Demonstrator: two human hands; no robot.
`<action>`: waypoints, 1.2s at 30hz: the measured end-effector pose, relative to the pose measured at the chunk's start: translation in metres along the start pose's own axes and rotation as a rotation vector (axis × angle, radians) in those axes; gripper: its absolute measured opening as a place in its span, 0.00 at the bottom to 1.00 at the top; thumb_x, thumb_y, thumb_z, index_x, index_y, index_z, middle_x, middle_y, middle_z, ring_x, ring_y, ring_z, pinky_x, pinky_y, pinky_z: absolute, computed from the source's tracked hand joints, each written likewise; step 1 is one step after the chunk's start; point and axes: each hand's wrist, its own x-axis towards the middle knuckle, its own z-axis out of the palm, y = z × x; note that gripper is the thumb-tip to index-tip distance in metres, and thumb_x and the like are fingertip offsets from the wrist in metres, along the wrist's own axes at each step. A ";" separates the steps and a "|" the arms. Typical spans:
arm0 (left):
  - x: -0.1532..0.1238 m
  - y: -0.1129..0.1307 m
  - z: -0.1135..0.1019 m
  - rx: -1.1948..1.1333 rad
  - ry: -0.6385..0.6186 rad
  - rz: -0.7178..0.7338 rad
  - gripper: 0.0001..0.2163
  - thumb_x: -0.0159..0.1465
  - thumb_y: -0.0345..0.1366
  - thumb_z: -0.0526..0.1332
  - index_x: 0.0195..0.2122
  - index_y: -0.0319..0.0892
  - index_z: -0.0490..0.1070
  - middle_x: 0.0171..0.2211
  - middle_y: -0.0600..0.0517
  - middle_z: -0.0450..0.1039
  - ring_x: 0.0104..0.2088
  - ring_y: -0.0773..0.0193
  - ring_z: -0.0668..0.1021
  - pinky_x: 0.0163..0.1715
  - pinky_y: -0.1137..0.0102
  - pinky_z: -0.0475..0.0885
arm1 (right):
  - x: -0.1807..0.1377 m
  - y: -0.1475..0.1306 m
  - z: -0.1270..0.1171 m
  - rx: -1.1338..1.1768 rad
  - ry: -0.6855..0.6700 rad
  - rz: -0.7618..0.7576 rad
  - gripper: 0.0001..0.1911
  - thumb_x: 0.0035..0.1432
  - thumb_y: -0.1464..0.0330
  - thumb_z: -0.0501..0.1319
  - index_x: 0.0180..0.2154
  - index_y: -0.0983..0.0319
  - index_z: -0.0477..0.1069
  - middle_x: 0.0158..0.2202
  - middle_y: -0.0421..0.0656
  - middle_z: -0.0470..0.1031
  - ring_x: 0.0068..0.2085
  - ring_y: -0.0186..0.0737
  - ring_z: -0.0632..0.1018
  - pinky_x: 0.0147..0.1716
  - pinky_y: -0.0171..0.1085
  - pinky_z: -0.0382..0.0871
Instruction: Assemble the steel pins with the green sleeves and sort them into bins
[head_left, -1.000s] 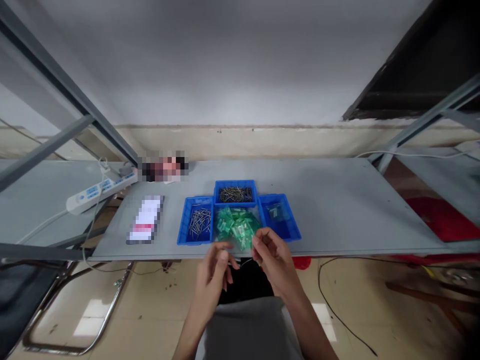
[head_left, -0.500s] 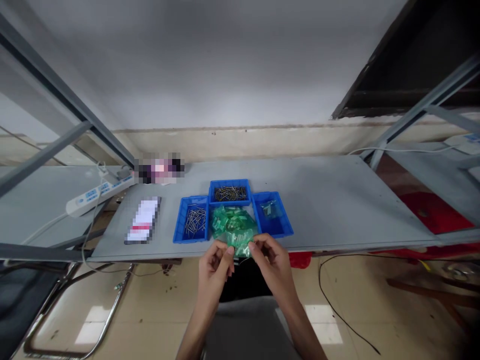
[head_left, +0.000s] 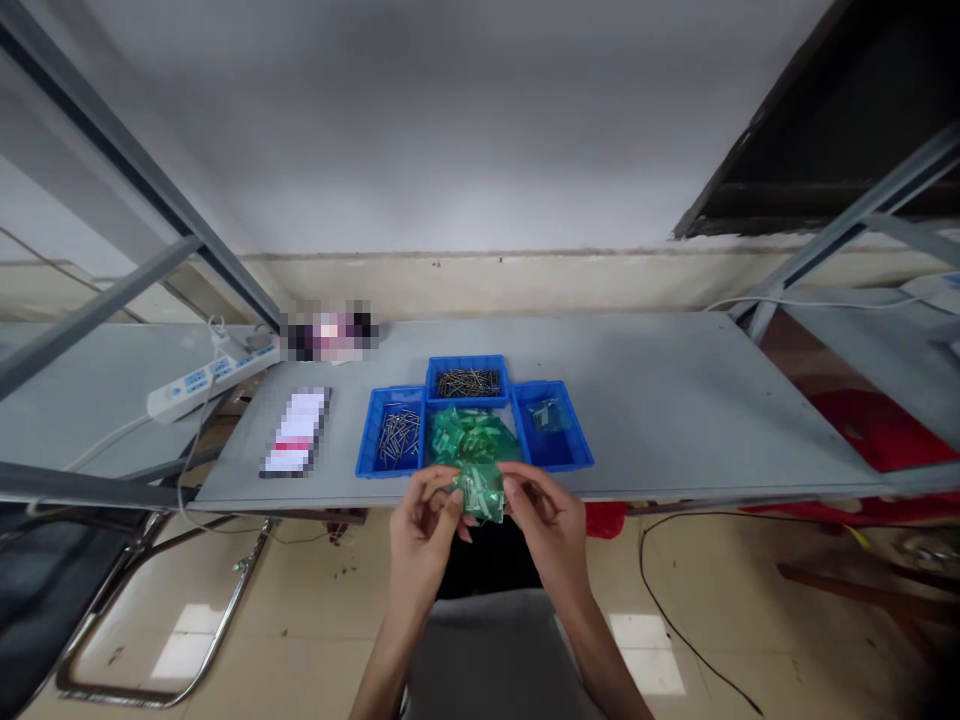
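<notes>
My left hand (head_left: 424, 530) and my right hand (head_left: 544, 525) are both at the front edge of the grey table (head_left: 675, 410). Together they pinch a small green transparent bag (head_left: 480, 492) by its two sides, fingers closed on it. Just beyond lies a pile of green bags (head_left: 471, 440). Three blue trays surround the pile: a left tray (head_left: 394, 443) and a back tray (head_left: 467, 381) both holding metal pins, and a right tray (head_left: 553, 425) with a few small bags.
A blurred card (head_left: 296, 432) lies left of the trays. A white power strip (head_left: 210, 375) with cables sits at the far left. Metal frame bars (head_left: 112, 170) slant at both sides. A chair frame (head_left: 150, 620) and a black cable (head_left: 675, 610) are on the floor.
My hands have come together at the table edge and taken hold of a green bag between them; a second ago they held only something thin, apart from the pile.
</notes>
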 end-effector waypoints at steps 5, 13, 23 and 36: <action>0.001 -0.002 0.005 -0.001 0.028 0.023 0.24 0.69 0.45 0.73 0.62 0.47 0.72 0.41 0.51 0.83 0.31 0.65 0.84 0.32 0.72 0.81 | 0.002 0.004 0.002 -0.009 -0.012 0.003 0.18 0.67 0.58 0.73 0.56 0.52 0.81 0.35 0.39 0.80 0.36 0.40 0.80 0.39 0.37 0.76; 0.007 -0.005 0.004 0.144 0.042 -0.023 0.15 0.68 0.49 0.73 0.44 0.41 0.80 0.23 0.58 0.73 0.18 0.70 0.71 0.18 0.76 0.67 | 0.008 0.006 0.000 -0.061 0.011 0.013 0.10 0.67 0.58 0.72 0.38 0.57 0.82 0.29 0.37 0.74 0.29 0.35 0.72 0.30 0.35 0.67; 0.014 0.004 0.005 0.182 -0.017 0.062 0.16 0.73 0.50 0.68 0.36 0.42 0.80 0.32 0.52 0.81 0.22 0.66 0.79 0.26 0.72 0.77 | 0.016 -0.007 -0.015 -0.072 -0.108 -0.109 0.20 0.76 0.55 0.61 0.36 0.56 0.86 0.34 0.43 0.82 0.32 0.40 0.79 0.33 0.38 0.72; 0.014 0.000 -0.006 0.151 0.041 0.103 0.14 0.77 0.45 0.64 0.38 0.42 0.81 0.37 0.48 0.84 0.27 0.66 0.78 0.27 0.72 0.73 | 0.045 -0.012 -0.061 -0.590 0.322 -0.239 0.17 0.73 0.57 0.65 0.55 0.57 0.86 0.35 0.44 0.82 0.33 0.43 0.79 0.31 0.39 0.68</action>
